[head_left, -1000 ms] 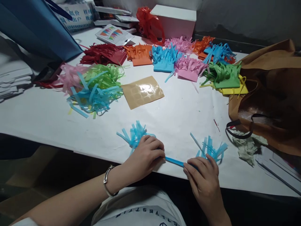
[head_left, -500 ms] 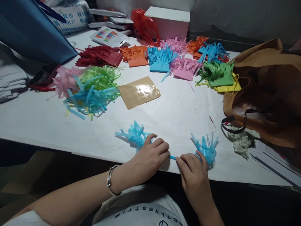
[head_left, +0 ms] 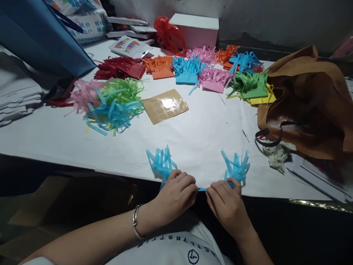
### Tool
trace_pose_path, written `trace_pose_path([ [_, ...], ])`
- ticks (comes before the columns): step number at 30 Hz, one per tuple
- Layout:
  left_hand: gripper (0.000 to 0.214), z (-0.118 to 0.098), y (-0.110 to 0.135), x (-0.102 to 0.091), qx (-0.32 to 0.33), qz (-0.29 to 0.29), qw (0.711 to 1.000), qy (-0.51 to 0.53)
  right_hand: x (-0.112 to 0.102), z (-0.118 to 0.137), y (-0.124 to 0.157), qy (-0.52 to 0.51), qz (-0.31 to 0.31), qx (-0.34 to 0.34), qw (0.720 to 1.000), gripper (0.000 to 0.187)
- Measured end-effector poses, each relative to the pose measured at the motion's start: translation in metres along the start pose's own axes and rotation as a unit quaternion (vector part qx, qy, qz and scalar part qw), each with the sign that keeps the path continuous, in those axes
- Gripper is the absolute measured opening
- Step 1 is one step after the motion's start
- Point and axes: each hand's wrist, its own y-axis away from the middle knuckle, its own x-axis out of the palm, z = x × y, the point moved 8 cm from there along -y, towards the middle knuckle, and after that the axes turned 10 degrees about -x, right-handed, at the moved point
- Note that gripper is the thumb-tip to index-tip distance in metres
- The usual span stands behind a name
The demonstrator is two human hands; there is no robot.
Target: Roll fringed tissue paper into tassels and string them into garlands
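A light blue fringed paper strip lies along the white table's (head_left: 204, 140) near edge. My left hand (head_left: 178, 193), with a silver bracelet on the wrist, is closed over its rolled left part, where a blue tuft (head_left: 161, 162) sticks up. My right hand (head_left: 224, 200) is closed on the right part, below a second blue tuft (head_left: 235, 165). Only a short bit of the blue band (head_left: 202, 189) shows between the two hands, which nearly touch.
Piles of fringed paper in red, orange, blue, pink, green and yellow (head_left: 190, 70) lie across the back. A mixed heap of loose strips (head_left: 110, 103) and a tan sticker sheet (head_left: 164, 106) sit mid-table. A brown bag (head_left: 309, 99) fills the right side; a white box (head_left: 194, 31) stands behind.
My two hands have drawn together along the blue strip, so the bare band between them has shrunk to a sliver. Both tufts now stand closer to each other.
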Motion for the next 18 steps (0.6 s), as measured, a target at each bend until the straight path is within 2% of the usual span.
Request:
trace_pose_path([
  [2, 0.017, -0.002, 0.004, -0.003, -0.046, 0.033, 0.992, 0.112, -0.013, 0.005, 0.004, 0.004, -0.045, -0.016, 0.999, 0.01],
  [4, 0.017, -0.004, 0.003, 0.0, -0.103, 0.084, 0.955, 0.266, -0.03, 0.009, 0.007, 0.014, -0.084, -0.024, 0.996, 0.01],
  [5, 0.016, -0.003, 0.001, 0.004, -0.14, 0.11, 0.923, 0.341, -0.038, 0.011, 0.008, 0.022, -0.098, -0.028, 0.995, 0.011],
  [7, 0.015, -0.003, -0.003, 0.014, -0.217, 0.156, 0.841, 0.471, -0.053, 0.015, 0.008, 0.037, -0.116, -0.038, 0.992, 0.015],
  [9, 0.026, -0.007, -0.007, 0.027, -0.273, 0.201, 0.755, 0.561, -0.065, 0.017, 0.006, 0.041, -0.132, -0.037, 0.99, 0.018],
  [10, 0.03, -0.011, -0.01, 0.031, -0.286, 0.219, 0.723, 0.59, -0.07, 0.016, 0.005, 0.035, -0.142, -0.029, 0.989, 0.017],
  [11, 0.034, -0.015, -0.013, 0.033, -0.288, 0.232, 0.702, 0.608, -0.075, 0.015, 0.004, 0.023, -0.152, -0.016, 0.988, 0.016],
  [12, 0.036, -0.019, -0.017, 0.034, -0.283, 0.239, 0.695, 0.616, -0.077, 0.013, 0.002, 0.005, -0.163, 0.002, 0.987, 0.015],
  [14, 0.04, -0.026, -0.025, 0.031, -0.263, 0.231, 0.712, 0.609, -0.08, 0.008, 0.002, -0.047, -0.193, 0.043, 0.979, 0.016],
  [18, 0.037, -0.034, -0.039, 0.015, -0.181, 0.141, 0.808, 0.543, -0.076, 0.0, 0.01, -0.141, -0.249, 0.11, 0.952, 0.022],
])
